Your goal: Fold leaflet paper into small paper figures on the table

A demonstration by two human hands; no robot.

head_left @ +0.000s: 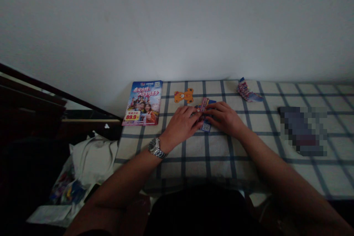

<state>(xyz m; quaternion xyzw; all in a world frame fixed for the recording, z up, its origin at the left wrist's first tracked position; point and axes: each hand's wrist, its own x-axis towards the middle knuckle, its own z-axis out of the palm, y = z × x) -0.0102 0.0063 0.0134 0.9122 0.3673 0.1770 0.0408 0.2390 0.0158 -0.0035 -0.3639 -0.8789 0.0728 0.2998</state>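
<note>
Both my hands rest on a checked tablecloth (pixel 221 151), pressing on a small colourful folded paper (pixel 205 118) that lies between them. My left hand (pixel 182 123), with a metal watch on the wrist, has its fingers closed down on the paper's left side. My right hand (pixel 225 118) covers the paper's right side with curled fingers pinching it. Most of the paper is hidden under the fingers.
A colourful flyer (pixel 143 103) lies at the table's left end. An orange bear cut-out (pixel 184 96) sits behind my hands. Another crumpled printed paper (pixel 247 91) lies at the back right. A blurred dark object (pixel 302 131) lies to the right. Bags (pixel 83 169) are piled on the floor left.
</note>
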